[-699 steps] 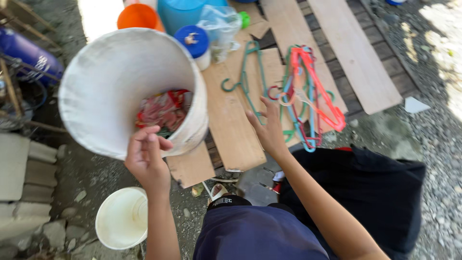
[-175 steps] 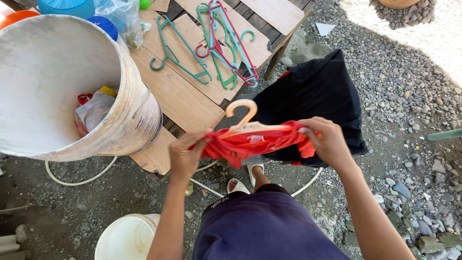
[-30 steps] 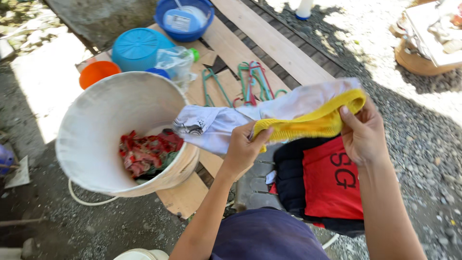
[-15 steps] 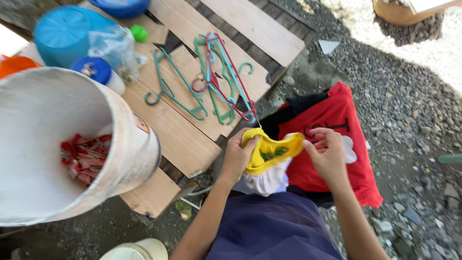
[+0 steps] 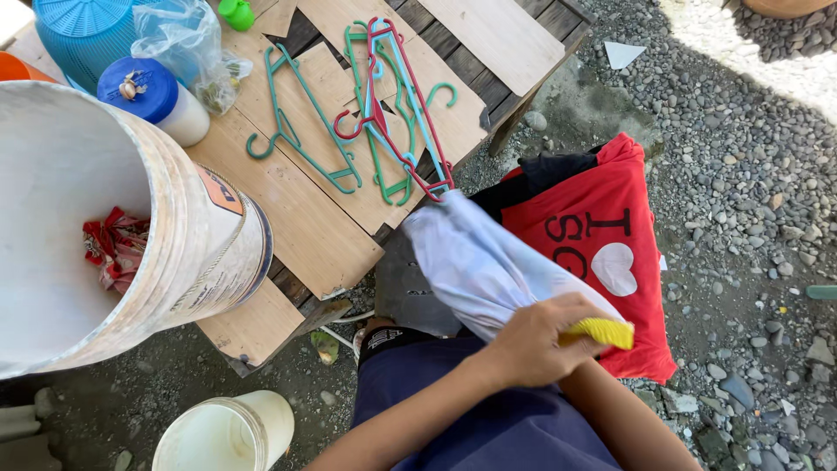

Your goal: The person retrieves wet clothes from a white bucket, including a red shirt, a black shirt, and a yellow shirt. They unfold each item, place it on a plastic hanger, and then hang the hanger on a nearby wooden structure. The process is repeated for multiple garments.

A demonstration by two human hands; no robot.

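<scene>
Left hand (image 5: 532,344) was closed around a pale white garment (image 5: 488,262) with a yellow trim (image 5: 602,331), gripping it at the trim end just above the person's lap. The garment stretched up from the hand toward the hangers (image 5: 384,113) on the wooden table (image 5: 288,209), its far end near the table's edge. Right hand hidden behind the left hand; only the forearm (image 5: 628,419) showed, so cannot tell its grip. A red shirt (image 5: 610,253) lay right of the table, partly under the garment. A big white bucket (image 5: 174,227) with red cloth (image 5: 113,249) inside stood at the table's left.
</scene>
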